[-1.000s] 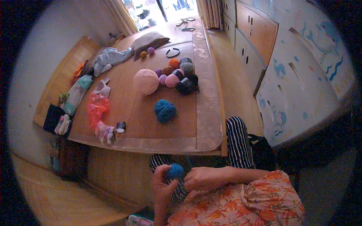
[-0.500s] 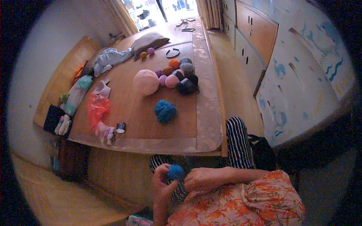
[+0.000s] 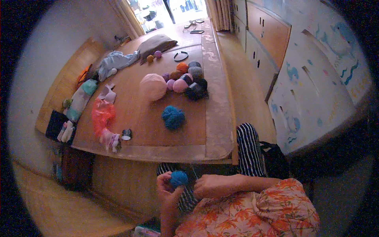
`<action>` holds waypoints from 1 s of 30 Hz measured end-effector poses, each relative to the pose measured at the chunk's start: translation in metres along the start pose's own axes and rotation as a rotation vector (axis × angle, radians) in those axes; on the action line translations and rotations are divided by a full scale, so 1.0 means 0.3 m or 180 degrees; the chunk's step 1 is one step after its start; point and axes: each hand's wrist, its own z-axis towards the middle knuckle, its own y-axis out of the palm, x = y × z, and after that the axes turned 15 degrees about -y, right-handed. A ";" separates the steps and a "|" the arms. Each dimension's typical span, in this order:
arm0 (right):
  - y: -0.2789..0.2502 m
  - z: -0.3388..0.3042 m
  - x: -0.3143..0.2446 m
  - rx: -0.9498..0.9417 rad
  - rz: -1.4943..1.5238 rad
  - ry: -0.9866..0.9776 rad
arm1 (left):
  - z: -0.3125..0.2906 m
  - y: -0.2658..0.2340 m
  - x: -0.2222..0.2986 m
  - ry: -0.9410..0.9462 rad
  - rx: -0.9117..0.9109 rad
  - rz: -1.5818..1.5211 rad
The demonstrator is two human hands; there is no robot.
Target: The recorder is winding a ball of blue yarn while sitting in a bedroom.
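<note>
Yarn ball, small and blue, sits snug in the left grip: fingers wrap its left side, thumb comes up along the near side. Just right of it, touching neither ball nor partner, the right grip makes a closed fist! And look, a thin blue strand rises from that fist toward the bed edge ahead; whether the fingers pinch it, I can't tell from here. Striped trousers show below and to the right of both grips, with a floral shirt nearer than the right one.

Straight ahead of the grips, up on the bed, rests a loose blue bundle of yarn. Farther out, what a crowd! A big peach ball stands beside a cluster: pink ball, black ball, orange ball, grey ball, all packed close. Beyond those lie a dark headband and, deeper still, a brown pillow.

Ahead and left of the left grip, a red plastic bag sprawls on the bed, a small dark-and-white roll near its lower end.
</note>
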 end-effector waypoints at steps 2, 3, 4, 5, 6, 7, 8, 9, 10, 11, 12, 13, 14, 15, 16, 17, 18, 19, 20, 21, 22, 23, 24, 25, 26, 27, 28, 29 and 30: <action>-0.035 0.010 -0.027 -0.0025 0.0665 -0.0080 | 0.010 -0.017 -0.040 0.0101 0.0147 0.0586; -0.077 0.024 -0.044 -0.0032 0.0670 -0.0089 | 0.010 -0.031 -0.064 0.0162 -0.0278 0.0923; -0.124 0.037 -0.061 0.0363 0.0493 0.0108 | 0.008 -0.028 -0.062 0.0219 -0.0719 0.1259; -0.148 0.044 -0.067 0.0754 0.0316 0.0303 | 0.000 -0.025 -0.056 0.0215 -0.0718 0.1256; -0.122 0.022 -0.011 0.1004 -0.0017 0.0006 | -0.016 -0.020 -0.044 0.0221 -0.1117 0.0965; -0.101 0.010 0.013 0.1001 -0.0024 0.0008 | -0.028 -0.009 -0.029 0.0237 -0.1523 0.0668; -0.073 0.003 0.026 0.1207 -0.0008 0.0324 | -0.036 -0.004 -0.024 0.0240 -0.1525 0.0667; -0.047 -0.002 0.034 0.1412 0.0009 0.0640 | -0.042 0.001 -0.021 0.0147 -0.1482 -0.0141; -0.020 -0.007 0.044 0.1415 0.0007 0.0643 | -0.047 0.006 -0.013 0.0049 -0.1426 -0.0946; 0.003 -0.012 0.050 0.0979 -0.0222 0.0559 | -0.046 0.006 0.005 0.0046 -0.1433 -0.0944; 0.019 -0.020 0.056 0.0544 -0.0449 0.0477 | -0.039 0.005 0.034 0.0185 -0.1073 -0.0801; 0.012 -0.014 0.037 0.0549 -0.0445 0.0482 | -0.034 0.004 0.049 0.0321 -0.0704 -0.0656; -0.005 0.003 0.000 0.0221 -0.0055 0.0239 | -0.030 0.001 0.040 0.0323 -0.0693 -0.0653; -0.016 0.016 -0.024 -0.0107 0.0334 -0.0002 | -0.020 -0.002 0.018 0.0180 -0.0226 -0.0362; -0.021 0.016 -0.035 -0.0029 0.0581 -0.0152 | -0.006 0.000 -0.003 0.0038 0.0208 -0.0068; -0.041 0.025 -0.050 -0.0034 0.0586 -0.0163 | 0.003 -0.019 -0.033 0.0039 0.0221 -0.0068; -0.077 0.036 -0.070 0.0141 0.0697 -0.0057 | 0.011 -0.049 -0.065 0.0165 -0.0111 0.0621; -0.103 0.037 -0.076 0.0321 0.0804 0.0065 | 0.013 -0.058 -0.075 0.0287 -0.0462 0.1305; -0.109 0.032 -0.058 0.0317 0.0805 0.0068 | 0.011 -0.059 -0.085 0.0286 -0.0461 0.1300; -0.107 0.023 -0.027 0.0756 0.0462 0.0278 | 0.007 -0.056 -0.092 0.0272 -0.0980 0.1077; -0.100 0.016 -0.002 0.1200 0.0111 0.0489 | 0.002 -0.048 -0.086 0.0260 -0.1501 0.0853; -0.087 0.009 0.018 0.1197 0.0109 0.0488 | -0.008 -0.039 -0.077 0.0262 -0.1500 0.0851; -0.070 0.002 0.036 0.1008 -0.0102 0.0559 | -0.024 -0.029 -0.062 0.0192 -0.1584 0.0161; -0.057 -0.001 0.039 0.0816 -0.0313 0.0635 | -0.040 -0.020 -0.035 0.0119 -0.1660 -0.0535; -0.033 -0.003 0.033 0.0822 -0.0315 0.0644 | -0.045 -0.016 0.000 0.0115 -0.1669 -0.0533; 0.001 -0.005 0.021 0.0736 -0.0167 0.0547 | -0.045 -0.016 0.042 0.0053 -0.1325 -0.0606; 0.017 0.002 0.010 0.0640 -0.0018 0.0432 | -0.047 -0.018 0.066 0.0003 -0.0966 -0.0678; 0.019 0.003 0.006 0.0642 -0.0021 0.0430 | -0.042 -0.010 0.060 0.0006 -0.0966 -0.0675; 0.018 0.006 -0.004 0.0226 0.0216 0.0249 | -0.032 0.004 0.045 -0.0113 -0.0452 -0.0473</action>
